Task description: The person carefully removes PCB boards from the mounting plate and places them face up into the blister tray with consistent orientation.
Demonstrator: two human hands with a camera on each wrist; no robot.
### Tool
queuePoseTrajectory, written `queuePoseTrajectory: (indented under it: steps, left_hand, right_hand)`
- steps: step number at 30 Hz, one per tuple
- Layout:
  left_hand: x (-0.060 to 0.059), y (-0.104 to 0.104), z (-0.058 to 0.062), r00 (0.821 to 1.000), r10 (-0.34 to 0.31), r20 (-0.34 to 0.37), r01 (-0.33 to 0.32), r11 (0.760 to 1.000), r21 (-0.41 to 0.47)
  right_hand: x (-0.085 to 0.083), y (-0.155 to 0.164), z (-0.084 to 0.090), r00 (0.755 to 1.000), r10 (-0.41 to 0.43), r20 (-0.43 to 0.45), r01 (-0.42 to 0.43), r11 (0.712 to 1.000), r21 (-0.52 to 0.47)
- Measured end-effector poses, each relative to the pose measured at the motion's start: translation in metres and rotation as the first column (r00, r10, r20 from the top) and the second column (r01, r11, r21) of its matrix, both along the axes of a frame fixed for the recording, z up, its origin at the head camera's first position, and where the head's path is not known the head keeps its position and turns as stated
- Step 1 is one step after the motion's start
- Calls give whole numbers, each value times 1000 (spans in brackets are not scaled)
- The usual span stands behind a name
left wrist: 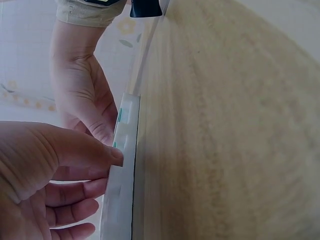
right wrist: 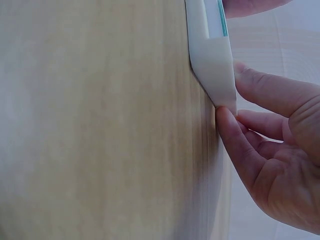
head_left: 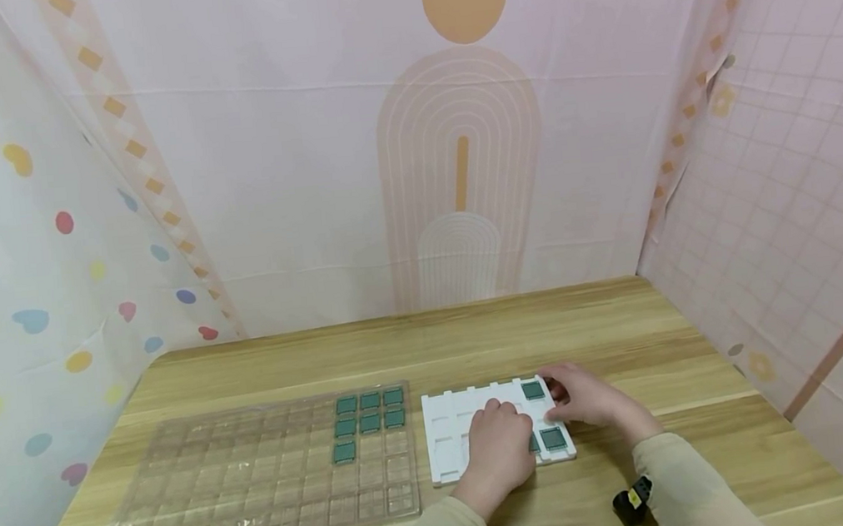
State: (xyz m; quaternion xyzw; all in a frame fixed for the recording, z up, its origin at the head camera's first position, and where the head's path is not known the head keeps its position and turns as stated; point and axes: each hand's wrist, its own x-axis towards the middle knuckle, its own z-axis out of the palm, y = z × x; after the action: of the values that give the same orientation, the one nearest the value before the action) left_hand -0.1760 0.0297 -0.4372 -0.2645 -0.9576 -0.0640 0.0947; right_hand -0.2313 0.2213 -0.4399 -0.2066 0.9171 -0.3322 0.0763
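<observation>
A white tray (head_left: 451,427) lies on the wooden table (head_left: 473,334), with green chips in its right pockets, one at the far corner (head_left: 532,389) and one at the near corner (head_left: 552,438). My left hand (head_left: 498,436) rests on top of the tray; in the left wrist view its thumb (left wrist: 95,150) presses the white tray's near edge (left wrist: 127,125). My right hand (head_left: 580,399) lies at the tray's right side. In the right wrist view its fingers (right wrist: 265,90) touch the tray's corner (right wrist: 212,65). Neither hand clearly holds a chip.
A large clear plastic tray (head_left: 260,486) lies to the left, with several green chips (head_left: 369,422) in its far right pockets. Patterned cloth walls close in the table on three sides. A black and yellow wrist device (head_left: 633,502) sits on my right sleeve.
</observation>
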Motion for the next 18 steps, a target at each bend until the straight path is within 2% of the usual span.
queuePoseTrajectory:
  steps: [18]
  left_hand:
    - [-4, -1, 1, 999, -11, 35, 11, 1000, -8]
  right_hand:
    - [-2, 1, -1, 998, 46, -31, -46, 999, 1]
